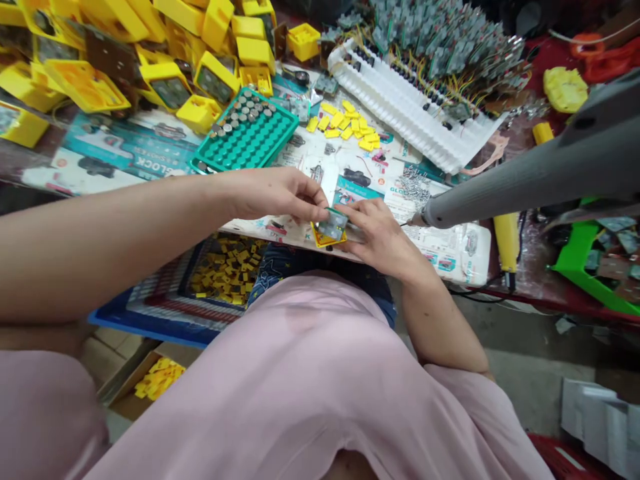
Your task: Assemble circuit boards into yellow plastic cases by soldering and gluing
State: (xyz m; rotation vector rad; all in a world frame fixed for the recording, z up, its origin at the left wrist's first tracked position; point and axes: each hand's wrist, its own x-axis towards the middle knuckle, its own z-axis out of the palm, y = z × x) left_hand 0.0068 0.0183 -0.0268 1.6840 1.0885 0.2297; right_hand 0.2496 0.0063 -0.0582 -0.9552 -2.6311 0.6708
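**Both hands pinch a small yellow case at the table's near edge**

The left hand (280, 193) and right hand (380, 237) each grip the yellow case (330, 230), fingers closed on it from either side, just over the near edge of the table (531, 257). Toward the far edge, a green tray (250, 150) holds round metal cells (245, 107) in its far rows. A white rack (400, 107) carries wired circuit boards (440, 40). Under the near edge, a blue tray (145, 323) holds yellow bits (225, 267).

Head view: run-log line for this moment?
left hand: holds yellow part | right hand: holds yellow part | place: over table edge | nearby: green tray
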